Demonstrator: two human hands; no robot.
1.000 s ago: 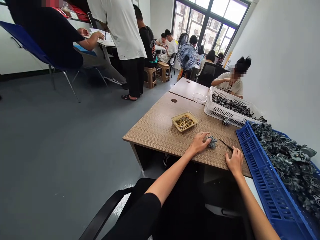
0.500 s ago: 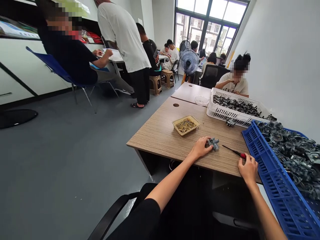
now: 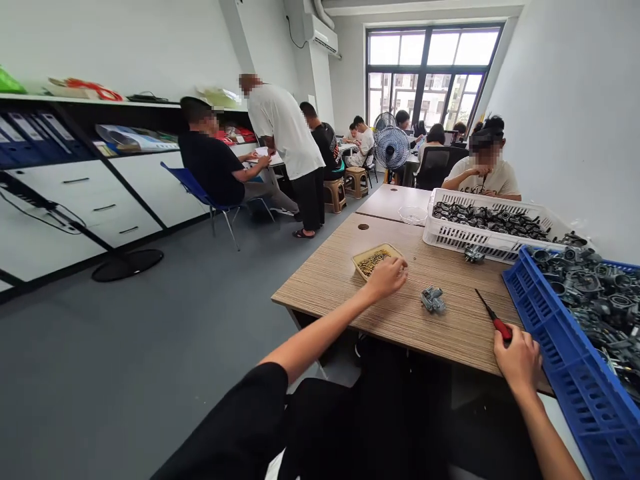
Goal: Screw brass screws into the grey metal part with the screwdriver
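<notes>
My left hand reaches over the near edge of a small yellow tray filled with brass screws, fingers curled down toward them. A grey metal part lies alone on the wooden table, to the right of that hand. My right hand rests at the table's front edge, fingers closed around the handle of a red-handled screwdriver whose tip points away from me.
A blue crate of grey metal parts sits at the right. A white basket with more parts stands behind it, with a loose part in front. A person sits beyond the basket. Others sit and stand at the left, near a fan.
My left hand has let go of the grey part and moved left to the screw tray. My right hand slid back along the table edge with the screwdriver. The view has tilted up.
</notes>
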